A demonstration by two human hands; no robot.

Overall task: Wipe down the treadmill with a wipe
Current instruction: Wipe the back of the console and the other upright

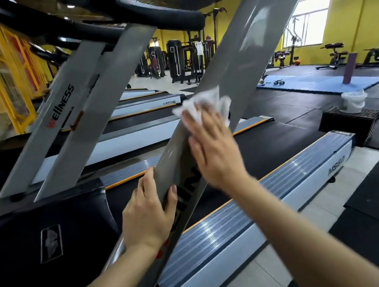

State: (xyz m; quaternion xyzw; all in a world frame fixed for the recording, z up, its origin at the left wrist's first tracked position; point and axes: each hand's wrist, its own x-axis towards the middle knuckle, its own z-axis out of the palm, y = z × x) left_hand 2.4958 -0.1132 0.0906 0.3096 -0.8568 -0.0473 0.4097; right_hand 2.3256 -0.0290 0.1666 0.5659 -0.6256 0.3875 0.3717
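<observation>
A: Where's the wipe (204, 105)?

B: Pressed flat against the face of the grey slanted upright (233, 66) of the treadmill, about halfway along it. The right hand (212, 152) lies on it with fingers straight and together, fingertips covering the lower part of the white sheet.

A: And the left hand (148, 212)?

B: Lower down the same upright, gripping its left edge; fingers curl round behind, thumb rests on the front face over the black lettering.

A: Anything else nearby?

B: The treadmill's grey side rail (257, 209) runs beneath both arms. A white bucket (354, 100), possibly plastic, sits on a dark box (353, 123) at the right.
</observation>
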